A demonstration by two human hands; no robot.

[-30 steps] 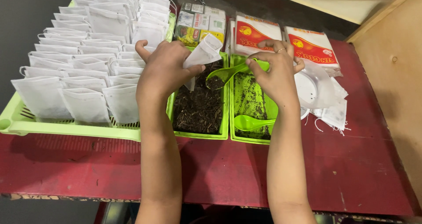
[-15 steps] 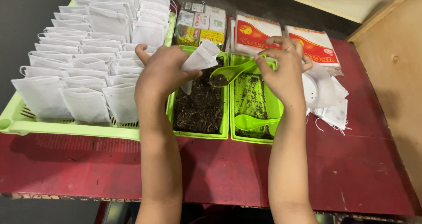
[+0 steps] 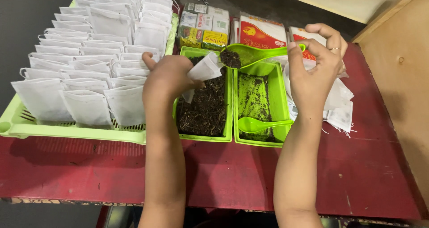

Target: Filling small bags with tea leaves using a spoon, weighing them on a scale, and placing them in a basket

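Red tabletop w/ green trays

L arm: bare, no sleeve | R arm: bare | R grip: thin ring on finger

Red-and-white flat packets lie along table's far edge; small green, yellow and white boxes just left.

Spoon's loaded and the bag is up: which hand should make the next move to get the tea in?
Probably the right hand: it holds the green spoon, whose heaped bowl sits right beside the white bag. The left hand only needs to hold the bag steady.
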